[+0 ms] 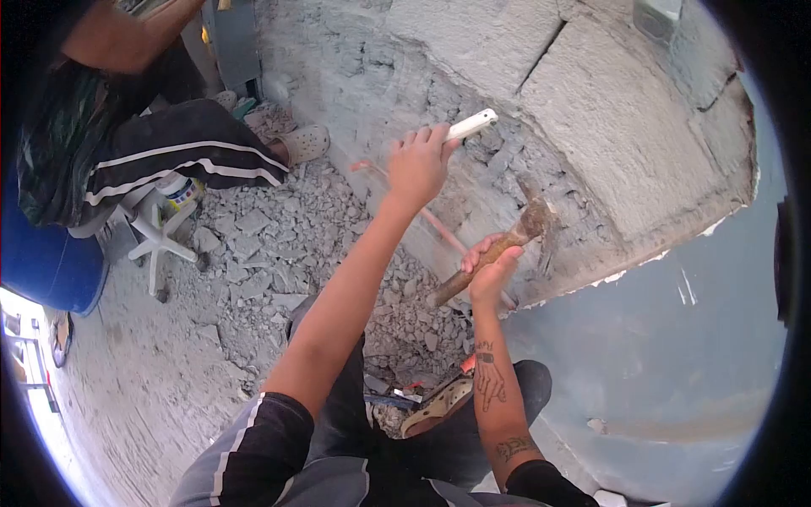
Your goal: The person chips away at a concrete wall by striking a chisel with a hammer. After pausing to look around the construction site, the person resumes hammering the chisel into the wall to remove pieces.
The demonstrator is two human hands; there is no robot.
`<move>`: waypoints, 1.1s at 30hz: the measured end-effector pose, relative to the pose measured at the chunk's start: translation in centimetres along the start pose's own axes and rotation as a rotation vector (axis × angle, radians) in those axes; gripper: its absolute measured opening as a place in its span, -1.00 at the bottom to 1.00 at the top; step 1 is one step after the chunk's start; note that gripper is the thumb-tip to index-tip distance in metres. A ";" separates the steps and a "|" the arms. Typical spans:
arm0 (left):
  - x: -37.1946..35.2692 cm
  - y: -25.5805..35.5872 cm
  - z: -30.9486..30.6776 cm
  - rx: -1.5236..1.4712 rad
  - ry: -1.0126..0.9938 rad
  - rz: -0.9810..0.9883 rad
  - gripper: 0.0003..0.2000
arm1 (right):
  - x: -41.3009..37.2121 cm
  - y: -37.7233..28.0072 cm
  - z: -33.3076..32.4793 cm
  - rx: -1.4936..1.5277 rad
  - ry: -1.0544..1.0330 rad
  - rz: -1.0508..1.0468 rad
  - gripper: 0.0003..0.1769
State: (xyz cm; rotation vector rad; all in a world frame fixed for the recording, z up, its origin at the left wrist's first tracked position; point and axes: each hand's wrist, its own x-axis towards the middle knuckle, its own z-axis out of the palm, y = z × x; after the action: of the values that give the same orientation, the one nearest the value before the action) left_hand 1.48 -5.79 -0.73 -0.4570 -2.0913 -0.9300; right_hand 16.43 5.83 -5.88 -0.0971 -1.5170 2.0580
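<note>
My left hand is closed around a pale flat bar with small holes near its rounded end. The bar points up and right toward the broken wall; its other end is hidden by my fingers. My right hand grips the wooden handle of a hammer, whose dusty head is close to the chipped lower wall. A thin pinkish rod or pipe runs diagonally behind my hands, low along the wall. Above them is the rough grey wall, its surface broken away along a ragged edge.
Broken rubble covers the floor along the wall. At left another person sits on a low stool with white wheeled legs, beside a blue barrel. My shoe stands in the debris. A blue-grey panel fills the right.
</note>
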 end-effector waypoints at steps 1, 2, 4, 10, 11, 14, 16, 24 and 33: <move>0.0 0.0 0.1 0.005 0.002 -0.006 -0.76 | 0.0 -0.1 0.1 -0.001 -0.006 0.005 -0.12; 0.0 -0.1 0.2 -0.046 0.010 -0.009 -0.76 | 0.0 -0.4 0.2 -0.021 -0.025 -0.017 -0.12; 0.0 -0.2 0.1 -0.101 0.024 -0.019 -0.76 | 0.0 -1.1 0.3 -0.049 -0.050 -0.040 -0.12; 0.1 -0.2 0.1 -0.163 -0.005 -0.079 -0.77 | 0.4 -2.5 1.1 -0.255 -0.115 -0.245 -0.10; 0.1 -0.2 0.1 -0.185 0.002 -0.089 -0.77 | 0.4 -2.7 1.3 -0.314 -0.138 -0.280 -0.10; 0.3 -0.5 0.1 -0.229 0.005 -0.114 -0.76 | 0.2 -3.1 2.1 -0.420 -0.173 -0.326 -0.10; 0.3 -0.6 0.1 -0.251 0.000 -0.128 -0.76 | 0.3 -2.9 2.3 -0.465 -0.185 -0.335 -0.11; 0.4 -0.9 0.4 -0.339 -0.021 -0.141 -0.77 | 3.1 -0.4 2.3 -0.653 -0.163 -0.617 -0.19; 0.5 -1.0 0.7 -0.362 -0.029 -0.162 -0.80 | 9.0 0.8 -1.8 -0.984 -0.226 -0.444 -0.41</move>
State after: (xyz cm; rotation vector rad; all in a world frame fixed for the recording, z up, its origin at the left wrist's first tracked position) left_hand 0.15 -5.94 -1.10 -0.4916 -2.0113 -1.4156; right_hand 9.29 11.57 -4.81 0.0969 -2.3084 0.8740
